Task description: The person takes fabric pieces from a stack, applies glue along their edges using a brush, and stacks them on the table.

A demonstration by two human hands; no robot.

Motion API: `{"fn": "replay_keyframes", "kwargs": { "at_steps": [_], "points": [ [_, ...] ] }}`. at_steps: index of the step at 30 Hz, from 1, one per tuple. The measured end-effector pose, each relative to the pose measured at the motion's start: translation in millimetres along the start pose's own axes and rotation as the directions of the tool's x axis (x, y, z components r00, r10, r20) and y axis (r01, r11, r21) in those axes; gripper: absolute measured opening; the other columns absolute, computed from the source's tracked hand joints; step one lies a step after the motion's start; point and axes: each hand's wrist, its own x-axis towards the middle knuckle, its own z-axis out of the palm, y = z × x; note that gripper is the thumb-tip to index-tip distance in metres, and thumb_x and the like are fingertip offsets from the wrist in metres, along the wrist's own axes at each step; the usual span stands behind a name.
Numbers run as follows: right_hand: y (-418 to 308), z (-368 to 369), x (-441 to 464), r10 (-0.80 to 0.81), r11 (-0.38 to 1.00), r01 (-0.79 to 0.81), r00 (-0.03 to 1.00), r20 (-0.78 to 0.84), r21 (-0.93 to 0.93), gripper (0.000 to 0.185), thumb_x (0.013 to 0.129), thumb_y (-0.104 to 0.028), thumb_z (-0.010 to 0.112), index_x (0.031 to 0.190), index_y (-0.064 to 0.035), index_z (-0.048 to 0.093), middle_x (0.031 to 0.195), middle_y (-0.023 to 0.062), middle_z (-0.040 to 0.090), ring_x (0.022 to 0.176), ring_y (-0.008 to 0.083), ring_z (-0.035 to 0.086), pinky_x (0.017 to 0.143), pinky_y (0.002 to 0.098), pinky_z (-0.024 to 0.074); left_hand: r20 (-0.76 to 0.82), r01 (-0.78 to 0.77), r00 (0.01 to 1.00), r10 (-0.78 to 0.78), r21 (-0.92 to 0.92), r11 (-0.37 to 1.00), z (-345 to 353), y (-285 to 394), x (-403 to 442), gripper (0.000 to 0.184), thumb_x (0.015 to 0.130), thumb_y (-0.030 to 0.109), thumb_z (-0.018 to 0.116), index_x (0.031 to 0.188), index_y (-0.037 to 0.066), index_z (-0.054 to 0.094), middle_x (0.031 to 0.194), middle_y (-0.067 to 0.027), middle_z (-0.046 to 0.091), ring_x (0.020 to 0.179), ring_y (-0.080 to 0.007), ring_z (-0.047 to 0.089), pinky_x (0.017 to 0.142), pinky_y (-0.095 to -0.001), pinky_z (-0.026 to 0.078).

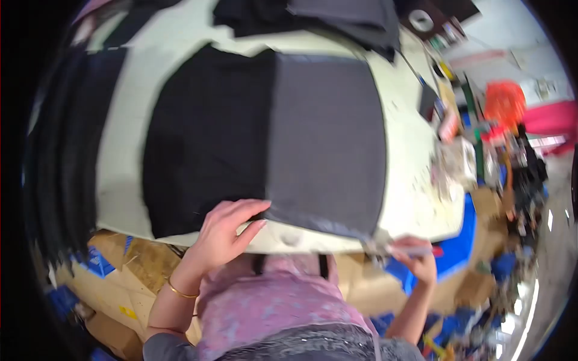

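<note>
A black fabric piece lies on the pale table, with a dark grey fabric panel against its right side. My left hand rests at the near edge, where black meets grey. Its fingers stretch over the cloth, and the thumb stands apart below them. Beyond the grey panel's near right corner, my right hand is closed around a slim tool with a red end. Blur hides the tool's exact kind. Its tip appears close to the corner, but whether they touch I cannot tell.
More dark fabric is heaped at the table's far side, and black cloth hangs at the left. Small items and a clear container line the right edge. A blue bin, cardboard and an orange-red bag are beyond.
</note>
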Motion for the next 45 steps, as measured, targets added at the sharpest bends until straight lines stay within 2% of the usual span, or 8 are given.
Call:
{"fn": "replay_keyframes", "kwargs": {
  "at_steps": [5, 9, 16, 25, 29, 37, 42, 45],
  "points": [
    [1.5, -18.1, 53.8, 0.038, 0.867, 0.084, 0.971, -0.234, 0.491, 0.013, 0.074, -0.004, 0.059, 0.085, 0.0017, 0.060, 0.076, 0.0120, 0.064, 0.056, 0.0150, 0.051, 0.055, 0.0242, 0.0422, -0.622, 0.474, 0.762, -0.180, 0.346, 0.810, -117.4, -84.4, 36.8, 0.032, 0.085, 0.023, 0.063, 0.101, -0.004, 0.062, 0.092, -0.0164, 0.063, 0.079, -0.0353, 0.061, 0.074, -0.0392, 0.051],
    [-15.3, 12.6, 130.5, 0.318, 0.943, -0.254, 0.881, -0.351, 0.217, 0.006, 0.077, -0.004, 0.055, 0.080, -0.0003, 0.058, 0.065, 0.0103, 0.060, 0.041, 0.0144, 0.045, 0.040, 0.0223, 0.0357, -0.191, 0.679, 0.732, -0.654, 0.283, 0.677, -129.2, -71.5, 77.0, 0.040, 0.080, 0.029, 0.067, 0.098, -0.006, 0.063, 0.092, -0.0211, 0.065, 0.077, -0.0355, 0.061, 0.074, -0.0424, 0.049],
    [-107.6, 22.4, 167.0, -0.059, 0.937, 0.074, 0.997, -0.053, 0.342, 0.001, 0.077, -0.004, 0.058, 0.077, -0.0043, 0.058, 0.053, 0.0032, 0.049, 0.037, 0.0112, 0.039, 0.035, 0.0240, 0.0311, -0.407, 0.225, 0.913, -0.029, 0.442, 0.869, -195.6, 3.4, 92.6, 0.015, 0.077, 0.014, 0.061, 0.080, -0.001, 0.061, 0.078, -0.0182, 0.065, 0.071, -0.0382, 0.060, 0.067, -0.0438, 0.048],
    [-378.5, 200.6, 154.9, -0.578, 0.653, 0.485, 0.815, -0.031, 0.582, 0.016, 0.081, -0.019, 0.069, 0.086, -0.0053, 0.062, 0.060, -0.0018, 0.051, 0.047, 0.0065, 0.043, 0.042, 0.0222, 0.0347, -0.705, 0.698, 0.500, 0.503, 0.672, 0.248, -535.0, 154.1, 4.8, 0.022, 0.079, 0.014, 0.060, 0.085, -0.006, 0.064, 0.085, -0.0260, 0.066, 0.078, -0.0454, 0.062, 0.072, -0.0474, 0.051],
    [-428.7, 306.5, 152.4, -0.640, 0.672, 0.407, 0.739, 0.209, 0.618, 0.018, 0.085, -0.017, 0.057, 0.076, -0.0033, 0.064, 0.069, 0.0054, 0.065, 0.055, 0.0124, 0.054, 0.054, 0.0254, 0.0447, -0.831, 0.825, 0.461, 0.311, 0.531, 0.196, -610.9, 129.7, -14.4, 0.037, 0.080, 0.016, 0.062, 0.104, -0.012, 0.055, 0.118, -0.0326, 0.055, 0.096, -0.0471, 0.059, 0.077, -0.0500, 0.051],
    [-316.5, 284.8, 219.9, -0.564, 0.819, 0.523, 0.653, 0.505, 0.238, 0.012, 0.080, -0.013, 0.061, 0.081, -0.0048, 0.069, 0.073, 0.0039, 0.068, 0.063, 0.0154, 0.058, 0.063, 0.0270, 0.0458, -0.349, 0.212, 0.785, 0.512, 0.928, 0.307, -452.7, -2.6, 176.0, 0.071, 0.076, 0.020, 0.068, 0.134, -0.007, 0.037, 0.142, -0.0328, 0.030, 0.117, -0.0513, 0.045, 0.098, -0.0488, 0.042],
    [-230.5, 145.8, 329.3, -0.238, 0.949, 0.250, 0.968, -0.082, 0.192, 0.017, 0.080, -0.018, 0.064, 0.084, -0.0033, 0.071, 0.068, 0.0028, 0.066, 0.053, 0.0115, 0.052, 0.048, 0.0250, 0.0450, -0.170, 0.006, 0.927, 0.334, 0.898, 0.440, -282.9, -94.5, 303.5, 0.058, 0.075, 0.030, 0.072, 0.118, -0.001, 0.049, 0.139, -0.0290, 0.036, 0.115, -0.0469, 0.047, 0.098, -0.0481, 0.042],
    [-191.9, 47.0, 398.9, -0.257, 0.965, 0.245, 0.803, -0.538, -0.096, 0.022, 0.081, -0.021, 0.062, 0.083, 0.0005, 0.067, 0.070, 0.0106, 0.065, 0.056, 0.0227, 0.057, 0.054, 0.0343, 0.0487, -0.065, -0.137, 0.946, 0.316, 0.806, 0.576, -189.2, -126.5, 346.4, 0.064, 0.076, 0.037, 0.073, 0.122, 0.000, 0.048, 0.142, -0.0286, 0.034, 0.120, -0.0466, 0.045, 0.099, -0.0479, 0.041]
  ]
}}
